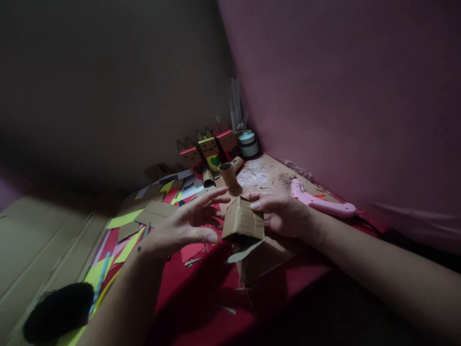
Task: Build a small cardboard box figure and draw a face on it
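Head view: folded cardboard piece (244, 220) gripped by right hand (283, 209), fingers closed on its right edge, over red surface (196, 295). Left hand (187, 225) held with fingers spread beside left edge, gap left at thumb. Room bounded behind by upright tube (229, 179), rightward by pink glue gun (320, 203).

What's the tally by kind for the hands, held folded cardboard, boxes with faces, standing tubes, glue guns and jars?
Hands (left hand, right hand): 2
Folded cardboard in the right hand: 1
Boxes with faces (left, middle, right): 3
Standing tube: 1
Glue gun: 1
Jar: 1
Total: 9
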Available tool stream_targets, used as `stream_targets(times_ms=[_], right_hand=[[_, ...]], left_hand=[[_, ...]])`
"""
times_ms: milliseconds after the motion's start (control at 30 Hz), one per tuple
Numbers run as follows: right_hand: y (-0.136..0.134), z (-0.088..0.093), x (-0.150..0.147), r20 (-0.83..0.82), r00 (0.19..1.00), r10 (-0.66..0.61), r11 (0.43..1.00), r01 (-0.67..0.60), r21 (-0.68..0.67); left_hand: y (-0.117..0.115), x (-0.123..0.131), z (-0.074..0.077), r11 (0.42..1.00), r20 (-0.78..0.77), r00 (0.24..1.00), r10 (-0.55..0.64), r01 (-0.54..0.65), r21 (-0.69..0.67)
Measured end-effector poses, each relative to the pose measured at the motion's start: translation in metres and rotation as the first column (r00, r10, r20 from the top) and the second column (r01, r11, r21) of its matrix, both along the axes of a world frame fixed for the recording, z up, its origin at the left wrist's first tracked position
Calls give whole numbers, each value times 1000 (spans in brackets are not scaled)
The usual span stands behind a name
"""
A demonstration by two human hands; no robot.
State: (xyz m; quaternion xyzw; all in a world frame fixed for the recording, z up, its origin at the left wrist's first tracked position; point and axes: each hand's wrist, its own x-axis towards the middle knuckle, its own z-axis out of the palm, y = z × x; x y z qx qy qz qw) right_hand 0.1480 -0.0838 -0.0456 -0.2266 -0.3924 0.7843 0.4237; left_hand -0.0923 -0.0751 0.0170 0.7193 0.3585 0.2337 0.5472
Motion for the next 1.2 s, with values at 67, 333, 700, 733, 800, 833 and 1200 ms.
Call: stream_targets(times_ms=[67,333,700,733,800,833,1200], right_hand=[[1,0,-1,-26,1000,5,1000,-5,-10],[2,-2,-5,-124,992,-1,1000,3,17],[-3,1,-9,68,991,-115,992,112,55],[-4,2,-9,82,987,-140,988,135,71],[-4,1,-9,109,976,-188,976,173,130],[-3,0,-9,123,970,-210,968,189,163],[3,-8,-6,201,925,-323,929,270,252]], left_hand=[[-2,6,-2,1000,-15,1000,-12,13,25],[-10,25,-3,991,-127,991,-47,62,118],[-3,36,-12,929,-234,936,264,-182,321],[-5,37,-13,916,-259,920,292,-192,352],[-8,39,-15,889,-296,893,339,-202,410],[-9,40,-16,876,-309,882,356,-199,440],[-7,43,-25,863,-430,805,408,-187,470]])
